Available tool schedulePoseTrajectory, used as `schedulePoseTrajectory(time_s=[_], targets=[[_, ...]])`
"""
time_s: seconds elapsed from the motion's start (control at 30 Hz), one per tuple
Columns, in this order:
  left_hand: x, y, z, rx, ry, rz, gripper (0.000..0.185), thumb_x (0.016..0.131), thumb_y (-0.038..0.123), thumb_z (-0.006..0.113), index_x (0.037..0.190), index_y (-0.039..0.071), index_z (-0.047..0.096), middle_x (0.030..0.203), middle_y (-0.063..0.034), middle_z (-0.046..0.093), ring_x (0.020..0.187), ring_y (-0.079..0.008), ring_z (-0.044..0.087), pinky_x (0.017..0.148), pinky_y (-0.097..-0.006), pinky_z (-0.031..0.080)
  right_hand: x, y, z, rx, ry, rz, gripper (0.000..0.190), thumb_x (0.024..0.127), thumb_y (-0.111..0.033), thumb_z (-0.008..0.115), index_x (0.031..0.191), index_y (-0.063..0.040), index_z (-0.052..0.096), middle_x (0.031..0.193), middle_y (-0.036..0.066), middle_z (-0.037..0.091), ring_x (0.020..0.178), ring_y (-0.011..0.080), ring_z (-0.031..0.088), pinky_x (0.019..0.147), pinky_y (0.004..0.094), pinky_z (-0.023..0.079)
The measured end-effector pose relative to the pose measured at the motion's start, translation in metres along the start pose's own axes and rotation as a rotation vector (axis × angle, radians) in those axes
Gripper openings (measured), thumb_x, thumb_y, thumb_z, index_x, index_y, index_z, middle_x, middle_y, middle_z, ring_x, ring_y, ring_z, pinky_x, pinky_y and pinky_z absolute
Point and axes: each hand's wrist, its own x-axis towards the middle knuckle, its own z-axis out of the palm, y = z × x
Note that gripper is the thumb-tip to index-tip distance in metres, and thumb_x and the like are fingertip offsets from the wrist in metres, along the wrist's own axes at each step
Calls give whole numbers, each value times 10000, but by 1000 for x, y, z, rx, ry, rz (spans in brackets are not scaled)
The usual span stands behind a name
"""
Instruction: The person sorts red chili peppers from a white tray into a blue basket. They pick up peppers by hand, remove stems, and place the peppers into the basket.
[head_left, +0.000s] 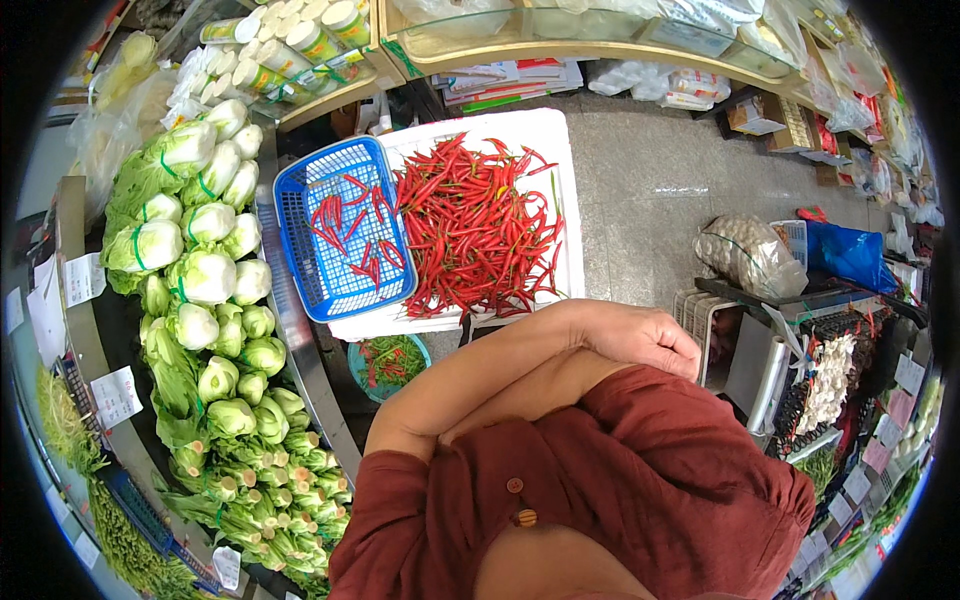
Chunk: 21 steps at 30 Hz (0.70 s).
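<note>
My arms are crossed over my chest. My left hand (651, 339) rests against my right upper arm, its fingers curled and no item seen in it. My right hand is out of view, hidden beneath the left arm. Before me a pile of red chillies (480, 225) lies on a white foam board or box lid (559, 135). A blue plastic basket (300, 281) overlaps its left side, with several red chillies (330, 214) scattered on its mesh floor. Below the board's front edge stands a teal basin (427, 352) holding green stems and some red chillies.
Left, a metal-edged shelf (300, 352) carries napa cabbages (206, 277) and stemmed greens (255, 495). Packaged tubes (285, 56) and a wooden shelf (600, 41) stand at the back. On the right, a bagged load of pale bulbs (750, 255) sits on a rack. Tiled floor (637, 172) shows between.
</note>
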Motion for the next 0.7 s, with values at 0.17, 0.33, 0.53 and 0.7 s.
schedulePoseTrajectory(time_s=[0.17,0.33,0.53,0.7], targets=[[-12,7,-5,182,48,-84,295,994,235,499,871,-17,591,772,-44,579,717,-103,468,680,-319,421,-4,2,0,11,-16,-6,156,802,-90,583,921,-57,678,919,165,669,895,298,660,726,429,517],[-31,15,-7,281,384,-227,319,962,219,548,778,-41,542,627,-30,468,642,-84,416,598,-301,398,-7,4,-7,18,-30,-23,164,801,-93,578,922,-59,682,927,170,672,903,302,662,730,432,519],[-137,29,-17,322,1177,-254,181,945,155,572,857,3,614,696,32,519,678,-36,440,578,-243,382,-27,35,-43,68,48,-19,173,798,-96,572,923,-61,688,936,176,676,914,307,664,735,436,522],[-204,-9,4,227,1776,-234,106,961,150,579,882,82,558,663,79,385,603,-15,321,536,-205,235,-101,166,-156,-577,211,457,79,766,-114,599,805,-63,645,813,135,671,777,303,679,639,414,547]])
